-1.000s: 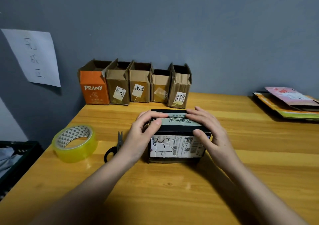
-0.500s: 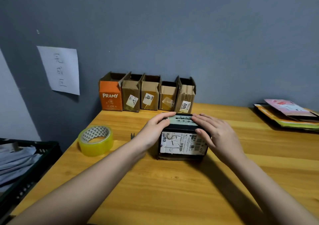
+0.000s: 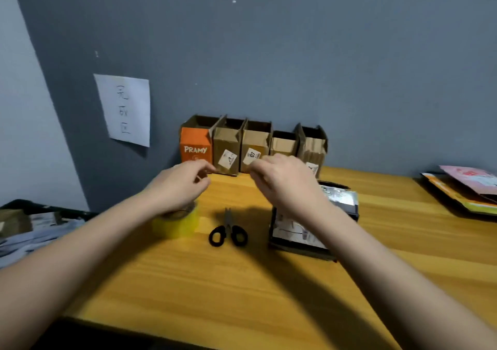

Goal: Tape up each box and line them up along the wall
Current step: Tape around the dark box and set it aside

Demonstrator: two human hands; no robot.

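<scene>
A black box (image 3: 341, 202) with a white shipping label lies on the wooden table (image 3: 242, 282), right of centre, partly hidden by my right forearm. My right hand (image 3: 285, 180) hovers above its left end and my left hand (image 3: 183, 183) hovers over the yellow tape roll (image 3: 183, 226). Both hands are in the air with loosely curled fingers, and I see nothing in them. Black-handled scissors (image 3: 228, 232) lie between the roll and the box. Several open-topped cardboard boxes, the leftmost an orange box (image 3: 195, 148), stand in a row (image 3: 255, 145) against the grey wall.
A paper note (image 3: 125, 109) hangs on the wall at the left. Flat colourful mailers (image 3: 468, 188) are stacked at the table's right end. A dark crate with grey cloth (image 3: 32, 228) sits left of the table.
Both hands have let go of the black box and risen, moving left toward the tape roll. The view has swung left, so the box now lies to the right.
</scene>
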